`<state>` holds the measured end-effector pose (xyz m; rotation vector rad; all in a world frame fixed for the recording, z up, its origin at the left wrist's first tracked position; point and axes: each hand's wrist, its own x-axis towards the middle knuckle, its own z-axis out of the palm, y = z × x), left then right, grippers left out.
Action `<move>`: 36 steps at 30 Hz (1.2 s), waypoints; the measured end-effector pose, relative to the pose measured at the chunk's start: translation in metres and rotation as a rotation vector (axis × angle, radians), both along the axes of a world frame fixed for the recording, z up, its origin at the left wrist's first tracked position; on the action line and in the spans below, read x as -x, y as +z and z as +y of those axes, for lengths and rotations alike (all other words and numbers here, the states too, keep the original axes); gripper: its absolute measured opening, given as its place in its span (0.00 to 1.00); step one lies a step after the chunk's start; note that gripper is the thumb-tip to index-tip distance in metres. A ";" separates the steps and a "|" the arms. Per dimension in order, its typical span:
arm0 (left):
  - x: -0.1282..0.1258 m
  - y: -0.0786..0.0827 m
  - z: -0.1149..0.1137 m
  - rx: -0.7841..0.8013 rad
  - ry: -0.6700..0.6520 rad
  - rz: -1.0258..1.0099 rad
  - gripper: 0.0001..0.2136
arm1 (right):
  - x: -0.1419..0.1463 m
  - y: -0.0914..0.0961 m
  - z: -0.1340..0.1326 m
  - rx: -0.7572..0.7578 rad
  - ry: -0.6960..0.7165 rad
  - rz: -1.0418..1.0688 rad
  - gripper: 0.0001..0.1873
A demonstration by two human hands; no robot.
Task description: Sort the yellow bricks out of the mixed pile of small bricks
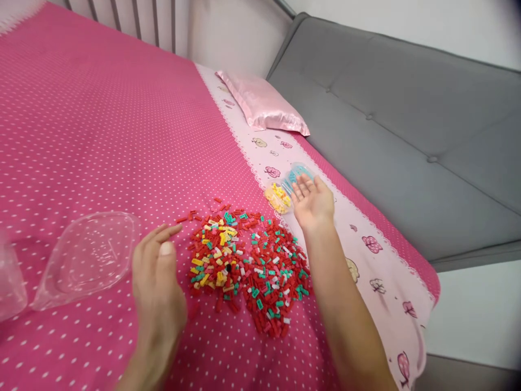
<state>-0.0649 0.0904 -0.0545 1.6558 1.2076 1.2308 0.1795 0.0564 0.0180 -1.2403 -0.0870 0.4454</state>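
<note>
A heap of small plastic building bricks [277, 271], mostly red with green, white and yellow ones mixed in, lies spread on the pink bedspread. At the heap's left edge is my left hand [158, 271], fingers extended and apart from the thumb; a red brick [181, 220] shows by its fingertips. My right hand [313, 203] is beyond the heap, palm turned up, fingers spread, with nothing visible in it. Just beside it stand a clear container of yellow bricks [278, 199] and another with blue bricks [299, 172], partly hidden behind the fingers.
Left of my left hand lies a clear plastic lid [95, 250], with a clear plastic tub [10, 277] at the frame's edge. A pink satin pillow [264, 103] rests near the grey padded headboard [399, 125]. The dotted bedspread [122, 125] stretches to a railing.
</note>
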 end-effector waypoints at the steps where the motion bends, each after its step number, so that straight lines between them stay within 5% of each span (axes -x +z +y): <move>1: 0.001 0.000 0.002 0.017 -0.016 0.032 0.19 | 0.014 0.001 -0.012 -0.001 0.068 -0.059 0.11; 3: 0.002 -0.001 0.006 0.039 -0.076 0.115 0.17 | 0.044 -0.003 -0.034 0.046 0.253 -0.240 0.07; 7: 0.001 -0.005 0.006 0.001 -0.186 0.273 0.19 | 0.091 -0.027 -0.059 0.419 0.692 -0.627 0.12; 14: -0.003 -0.011 0.002 -0.088 -0.288 0.365 0.19 | 0.120 -0.068 -0.052 0.580 0.826 -1.230 0.21; 21: -0.007 -0.013 -0.003 -0.094 -0.365 0.445 0.20 | 0.115 -0.080 -0.050 0.668 0.806 -1.289 0.22; 27: -0.008 -0.005 -0.009 -0.191 -0.427 0.459 0.22 | 0.119 -0.076 -0.050 0.598 0.759 -1.182 0.26; 31: -0.006 -0.002 -0.011 -0.289 -0.608 0.466 0.24 | 0.110 -0.055 -0.064 0.633 0.853 -1.154 0.31; 36: -0.007 -0.011 -0.016 -0.357 -0.640 0.598 0.29 | 0.093 -0.046 -0.086 0.765 1.035 -1.224 0.46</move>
